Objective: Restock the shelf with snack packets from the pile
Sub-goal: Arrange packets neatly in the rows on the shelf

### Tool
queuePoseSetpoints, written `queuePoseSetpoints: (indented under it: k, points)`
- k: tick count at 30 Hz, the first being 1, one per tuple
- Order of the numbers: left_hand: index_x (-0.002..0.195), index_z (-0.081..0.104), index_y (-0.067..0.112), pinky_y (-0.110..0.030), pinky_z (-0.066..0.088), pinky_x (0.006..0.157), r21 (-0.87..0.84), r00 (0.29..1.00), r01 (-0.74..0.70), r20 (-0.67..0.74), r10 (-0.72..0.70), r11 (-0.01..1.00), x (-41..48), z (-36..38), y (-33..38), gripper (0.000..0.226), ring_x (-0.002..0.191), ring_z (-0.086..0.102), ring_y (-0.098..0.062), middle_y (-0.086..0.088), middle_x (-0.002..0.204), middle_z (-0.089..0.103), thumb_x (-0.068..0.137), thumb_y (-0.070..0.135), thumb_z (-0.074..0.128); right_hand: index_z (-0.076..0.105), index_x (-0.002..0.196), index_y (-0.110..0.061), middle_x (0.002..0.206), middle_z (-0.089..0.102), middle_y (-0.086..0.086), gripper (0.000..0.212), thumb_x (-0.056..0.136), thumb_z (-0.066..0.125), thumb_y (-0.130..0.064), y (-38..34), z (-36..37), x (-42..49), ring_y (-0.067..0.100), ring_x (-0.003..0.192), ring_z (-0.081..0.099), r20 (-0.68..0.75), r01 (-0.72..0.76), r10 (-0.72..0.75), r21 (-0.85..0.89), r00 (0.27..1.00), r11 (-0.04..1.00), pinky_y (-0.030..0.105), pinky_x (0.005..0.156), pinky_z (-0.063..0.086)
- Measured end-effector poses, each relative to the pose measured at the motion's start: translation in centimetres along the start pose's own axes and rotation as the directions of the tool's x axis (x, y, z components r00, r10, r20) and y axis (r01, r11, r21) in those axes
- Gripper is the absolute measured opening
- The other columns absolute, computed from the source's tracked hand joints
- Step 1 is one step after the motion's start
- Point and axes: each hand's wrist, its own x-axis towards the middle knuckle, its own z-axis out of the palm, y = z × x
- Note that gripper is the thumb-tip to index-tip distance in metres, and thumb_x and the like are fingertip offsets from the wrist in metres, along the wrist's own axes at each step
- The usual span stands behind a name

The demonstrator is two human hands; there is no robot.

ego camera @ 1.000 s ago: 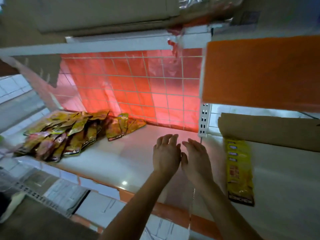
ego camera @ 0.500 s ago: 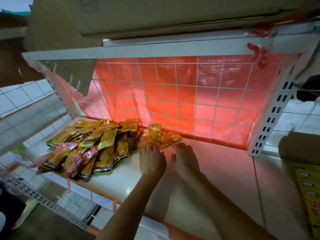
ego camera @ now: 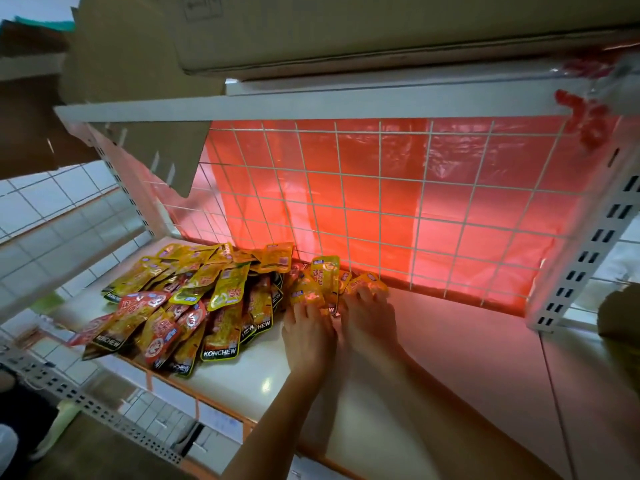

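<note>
A small cluster of yellow snack packets [ego camera: 323, 284] lies at the back of the white shelf [ego camera: 450, 368], against the wire grid. My left hand [ego camera: 308, 336] and right hand [ego camera: 370, 323] lie side by side on this cluster. Their fingers curl onto the packets, and the fingertips are partly hidden among them. One packet stands upright between the hands. Left of them a large pile of yellow and red snack packets [ego camera: 180, 306] spreads over the shelf's left half.
A white wire grid [ego camera: 398, 209] with red plastic behind it closes the shelf's back. The upper shelf edge [ego camera: 311, 105] carries cardboard boxes [ego camera: 346, 29] overhead. A perforated white upright [ego camera: 581, 258] bounds the right side. The shelf's right half is bare.
Both hands moved from the shelf's right part leftward and back to the small cluster of packets, and their fingers now close on it. The camera turned left with them.
</note>
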Motion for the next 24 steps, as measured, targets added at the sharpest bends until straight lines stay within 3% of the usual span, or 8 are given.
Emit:
queuePoseSetpoints:
  k: [3,8,10,14,18,24]
  points:
    - [0.096,0.061,0.005,-0.04,0.043,0.079,-0.008,0.999,-0.014,-0.042,0.014,1.0,-0.7,0.0,0.0,0.046,0.096,0.056,-0.036,-0.016,0.101,0.059,0.081,0.039,0.034,0.054,0.113,-0.03,0.126,0.048,-0.007,0.028,0.096,0.035,-0.043,-0.1,-0.7,-1.4,0.023,0.114,0.045,-0.058,-0.001,0.003,0.028,0.998,1.0,0.039,0.09,0.039]
    - [0.113,0.057,0.007,-0.039,0.043,0.088,-0.07,0.997,0.018,-0.067,-0.023,0.997,-1.6,0.2,0.1,0.038,0.106,0.054,-0.036,-0.018,0.129,0.049,0.087,0.035,0.057,0.046,0.125,-0.031,0.128,0.047,-0.004,0.038,0.093,0.037,-0.048,0.4,-1.4,-2.5,0.026,0.116,0.044,-0.052,0.026,-0.025,0.019,0.998,0.999,0.038,0.087,0.036]
    - [0.125,0.048,0.011,-0.037,0.042,0.091,-0.026,0.998,0.049,-0.039,-0.05,0.998,-2.0,0.1,0.2,0.046,0.113,0.051,-0.032,-0.016,0.131,0.048,0.089,0.039,0.053,0.046,0.128,-0.033,0.13,0.044,-0.001,0.04,0.092,0.038,-0.05,0.5,-1.6,-2.7,0.027,0.119,0.04,-0.035,0.034,-0.034,0.019,0.999,0.999,0.038,0.089,0.036]
    - [0.128,0.04,0.012,-0.032,0.04,0.09,0.103,0.997,0.069,0.02,-0.071,0.992,-2.6,-0.3,0.2,0.058,0.113,0.05,-0.027,-0.01,0.122,0.055,0.089,0.055,0.049,0.055,0.118,-0.027,0.134,0.043,0.01,0.032,0.095,0.04,-0.043,0.4,-2.4,-3.2,0.032,0.116,0.042,-0.053,-0.089,0.091,0.038,0.994,0.995,0.039,0.089,0.04]
    - [0.132,0.035,0.008,-0.035,0.043,0.092,-0.087,0.992,0.111,0.067,-0.105,0.99,-3.7,-0.8,1.2,0.068,0.112,0.052,-0.031,-0.013,0.122,0.048,0.086,0.053,0.059,0.053,0.119,-0.026,0.132,0.046,0.008,0.031,0.092,0.046,-0.04,0.9,-2.8,-4.9,0.032,0.11,0.047,-0.104,-0.104,0.107,0.029,0.989,0.994,0.039,0.086,0.038]
    - [0.121,0.041,0.009,-0.04,0.047,0.084,-0.275,0.991,0.113,0.102,-0.088,0.955,-5.2,-1.4,2.6,0.046,0.1,0.057,-0.038,-0.014,0.115,0.045,0.087,0.03,0.065,0.043,0.13,-0.031,0.132,0.045,0.002,0.042,0.088,0.049,-0.032,1.8,-3.8,-5.8,0.028,0.115,0.045,-0.031,-0.063,0.064,0.03,0.997,0.998,0.038,0.086,0.036]
